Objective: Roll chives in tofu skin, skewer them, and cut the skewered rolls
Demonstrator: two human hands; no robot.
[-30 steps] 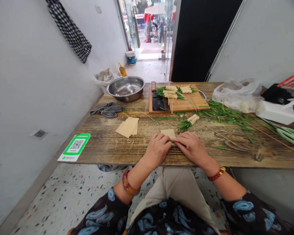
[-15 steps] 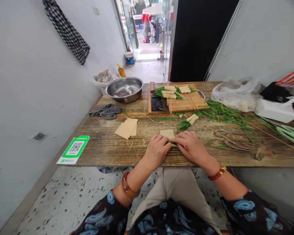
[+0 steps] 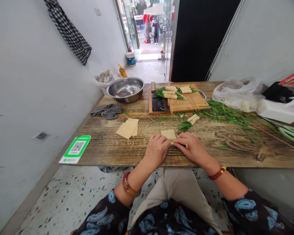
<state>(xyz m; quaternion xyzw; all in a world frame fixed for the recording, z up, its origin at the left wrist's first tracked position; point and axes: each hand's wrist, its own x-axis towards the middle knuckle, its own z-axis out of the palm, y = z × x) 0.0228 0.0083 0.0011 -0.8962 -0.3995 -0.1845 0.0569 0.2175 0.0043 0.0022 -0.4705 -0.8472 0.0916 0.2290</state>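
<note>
- Sheet [image 3: 168, 134], pale tan, lies on the counter [image 3: 105, 153] near its front edge, the side closest to the person curled up between both hands.
- Left hand [image 3: 158, 149]: fingers bent over and grasping that curled side.
- Right hand [image 3: 192, 147]: thumb and fingers pinching the same side, just beside the left hand's fingertips.
- Loose sheets [image 3: 126, 128] overlap to the left, apart from the hands.
- Wrapped green bundles [image 3: 189, 122] lie just beyond the right hand.
- Cutting board [image 3: 187, 107] farther back carries more bundles with thin sticks; metal basin [image 3: 125, 96] stands left of it, loose greens [image 3: 229, 117] spread to the right.
</note>
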